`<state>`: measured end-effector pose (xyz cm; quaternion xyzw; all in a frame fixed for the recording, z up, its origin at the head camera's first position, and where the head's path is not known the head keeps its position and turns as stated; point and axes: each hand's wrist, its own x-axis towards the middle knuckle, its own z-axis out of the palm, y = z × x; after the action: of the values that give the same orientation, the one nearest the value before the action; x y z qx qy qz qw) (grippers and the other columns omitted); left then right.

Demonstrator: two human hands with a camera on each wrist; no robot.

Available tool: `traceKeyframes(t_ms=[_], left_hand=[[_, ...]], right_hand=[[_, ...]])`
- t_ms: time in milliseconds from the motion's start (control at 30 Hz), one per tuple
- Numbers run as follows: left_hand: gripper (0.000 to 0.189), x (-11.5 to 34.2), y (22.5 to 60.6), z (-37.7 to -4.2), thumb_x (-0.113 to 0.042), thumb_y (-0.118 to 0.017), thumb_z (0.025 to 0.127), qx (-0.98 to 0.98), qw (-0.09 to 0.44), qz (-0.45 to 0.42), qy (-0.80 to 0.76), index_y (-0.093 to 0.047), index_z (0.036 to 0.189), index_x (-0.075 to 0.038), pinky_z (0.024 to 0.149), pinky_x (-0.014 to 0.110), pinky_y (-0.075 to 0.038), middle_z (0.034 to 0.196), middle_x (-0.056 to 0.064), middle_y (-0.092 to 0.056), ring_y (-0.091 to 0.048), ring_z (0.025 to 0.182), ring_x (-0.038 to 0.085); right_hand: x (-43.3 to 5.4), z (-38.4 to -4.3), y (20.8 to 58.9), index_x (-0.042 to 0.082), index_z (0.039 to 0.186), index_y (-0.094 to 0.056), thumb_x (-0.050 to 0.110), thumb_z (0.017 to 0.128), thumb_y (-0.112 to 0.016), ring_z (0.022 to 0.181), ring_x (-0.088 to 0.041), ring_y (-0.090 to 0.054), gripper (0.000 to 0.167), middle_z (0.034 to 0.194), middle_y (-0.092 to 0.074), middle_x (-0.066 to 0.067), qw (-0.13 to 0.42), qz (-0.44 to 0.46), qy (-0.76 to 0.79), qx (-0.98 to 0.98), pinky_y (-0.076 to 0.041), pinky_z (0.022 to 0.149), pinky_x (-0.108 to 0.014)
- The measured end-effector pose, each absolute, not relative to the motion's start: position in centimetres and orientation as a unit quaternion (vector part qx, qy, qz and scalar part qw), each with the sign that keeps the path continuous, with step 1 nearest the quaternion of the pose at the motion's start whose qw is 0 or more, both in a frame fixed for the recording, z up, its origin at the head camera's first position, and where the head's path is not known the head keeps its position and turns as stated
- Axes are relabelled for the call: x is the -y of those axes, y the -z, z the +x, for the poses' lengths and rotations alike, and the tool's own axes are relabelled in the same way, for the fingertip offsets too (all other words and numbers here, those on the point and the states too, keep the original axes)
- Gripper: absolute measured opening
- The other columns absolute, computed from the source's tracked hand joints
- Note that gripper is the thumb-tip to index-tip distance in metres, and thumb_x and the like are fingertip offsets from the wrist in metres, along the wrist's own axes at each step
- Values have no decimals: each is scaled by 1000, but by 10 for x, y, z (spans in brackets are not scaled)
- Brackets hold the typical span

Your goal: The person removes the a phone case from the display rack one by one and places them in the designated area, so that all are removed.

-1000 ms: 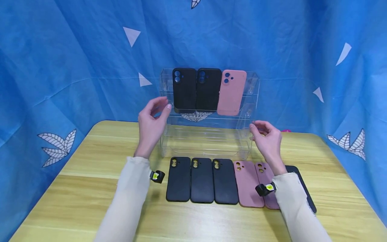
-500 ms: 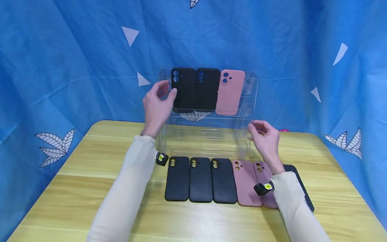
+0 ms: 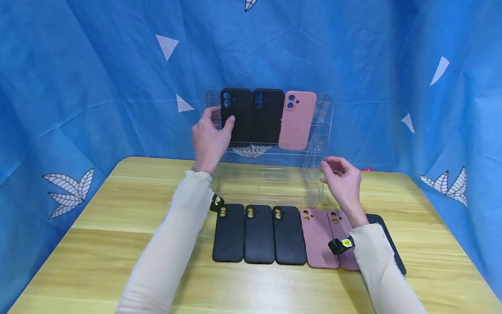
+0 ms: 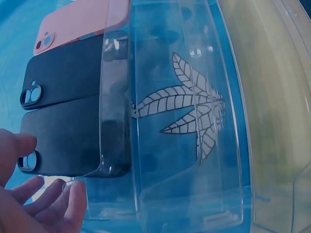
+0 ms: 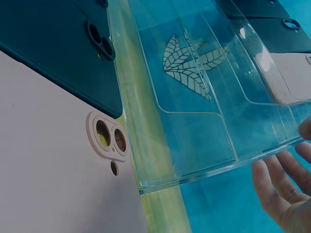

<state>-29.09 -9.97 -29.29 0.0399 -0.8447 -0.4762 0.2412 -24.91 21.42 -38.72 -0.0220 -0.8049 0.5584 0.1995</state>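
Observation:
A clear tiered display stand (image 3: 270,192) holds two black phone cases and a pink phone case (image 3: 296,122) on its upper tier. My left hand (image 3: 211,141) is at the leftmost black phone case (image 3: 239,115). Its thumb lies over the front of that case near the camera cutout, while the other fingers are beside its left edge; in the left wrist view they look apart from it. The second black phone case (image 3: 267,115) stands alongside. My right hand (image 3: 345,181) holds the stand's right side edge, its thumb in front and fingers beyond; contact is partly hidden.
A row of phone cases lies before the stand: several black, such as the middle black one (image 3: 259,235), and two pink, including the left pink one (image 3: 319,240). My right forearm covers part of the row's right end. A blue patterned curtain (image 3: 98,65) hangs behind the wooden table (image 3: 117,209).
My left hand has risen along the stand's left side and moved right, bringing its thumb over the leftmost black case. My right hand has stayed at the stand's right edge.

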Motion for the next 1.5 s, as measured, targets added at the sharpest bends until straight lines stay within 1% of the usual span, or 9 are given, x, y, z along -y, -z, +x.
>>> traceKeyframes(t_ms=[100,267,367,533,767,967,1133,1333,1500], left_hand=[[51,96,292,-292,-43,-67,97,848,246,57,465,-58,139,-16,94,44,-57,130,9,-70,-69,112,26],[49,91,291,-294,-43,-67,98,853,258,76,448,-59,138,-16,87,45,-57,126,9,-71,-70,106,25],[47,89,292,-294,-40,-67,99,856,272,77,433,-59,137,-14,83,47,-57,122,10,-70,-69,103,27],[43,90,292,-294,-36,-65,101,861,284,68,417,-62,137,-12,81,47,-57,117,12,-69,-68,101,27],[37,95,289,-292,-33,-64,102,852,287,57,435,-65,133,-13,83,46,-56,119,12,-70,-69,103,28],[33,103,292,-288,-29,-66,101,834,301,18,462,-67,129,-13,89,44,-54,118,13,-69,-67,105,28],[31,108,293,-286,-25,-67,100,807,318,-16,497,-67,127,-10,95,41,-55,118,14,-69,-67,105,29],[32,111,290,-281,-26,-68,100,767,330,-41,549,-66,126,-8,92,40,-58,119,13,-69,-67,106,26],[33,110,287,-277,-29,-69,99,750,307,-60,582,-66,126,-12,90,37,-59,120,9,-70,-67,107,21]], right_hand=[[-214,-249,387,2,120,-70,25,99,-68,85,-2,-70,31,95,-67,15,201,-20,-561,803,-61,66,-18],[-215,-250,389,3,121,-70,24,99,-67,86,-2,-70,30,99,-68,9,201,-18,-561,803,-61,66,-18],[-215,-252,390,2,123,-68,23,100,-67,86,-1,-70,31,103,-68,5,198,-21,-562,803,-62,67,-19],[-215,-252,390,2,124,-68,23,100,-66,86,1,-69,32,108,-69,1,192,-25,-561,805,-62,68,-19],[-214,-249,388,3,123,-69,25,100,-66,86,2,-68,32,109,-70,-2,191,-25,-563,804,-62,68,-19],[-215,-251,389,3,123,-69,24,100,-66,86,1,-69,31,107,-69,0,193,-24,-561,805,-62,68,-19],[-215,-250,389,3,123,-68,24,100,-66,86,2,-68,32,107,-68,3,191,-23,-564,803,-62,68,-19],[-215,-250,388,2,124,-68,24,100,-66,86,1,-68,32,105,-67,8,188,-25,-569,800,-62,68,-19],[-215,-251,388,4,125,-68,25,100,-66,87,1,-69,32,103,-67,10,184,-28,-568,802,-62,69,-19]])
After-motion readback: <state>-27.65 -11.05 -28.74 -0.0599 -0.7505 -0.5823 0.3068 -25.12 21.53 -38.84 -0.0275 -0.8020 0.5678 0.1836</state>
